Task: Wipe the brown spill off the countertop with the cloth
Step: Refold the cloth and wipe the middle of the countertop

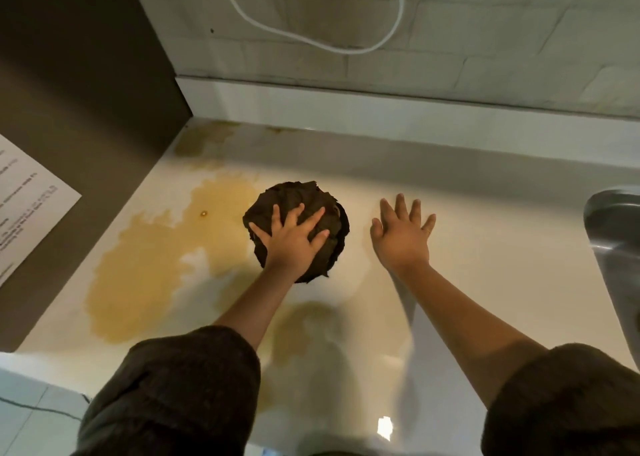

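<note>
Brown and watery, the spill (138, 275) is lying in a wide, thin pool across the left part of the pale, glossy countertop (485, 282), with a fainter patch sitting up in the back corner and another lying nearer the front edge, between the person's forearms. A dark brown cloth (301, 199), bunched into a rough round wad, is resting on the countertop at the right-hand edge of the main pool. The left hand (291, 240) is pressing down on top of the cloth, its fingers (317, 218) spread and nearly straight over the fabric rather than curling around it. The right hand (401, 240) is lying palm-down just beside the cloth, apart from it, with its fingers fanned out and holding nothing; whether the palm is touching the surface or hovering just above it cannot be told. Both forearms are showing bare below dark sleeves (173, 393) pushed up towards the elbows. At the far right a steel sink (613, 233) is showing at the frame's edge. Behind the countertop a pale tiled wall (485, 39) is rising, and a white cable (311, 36) is hanging in a loop against it. On the left a dark panel (86, 91) is bordering the counter, with a printed paper sheet (27, 206) on it.
</note>
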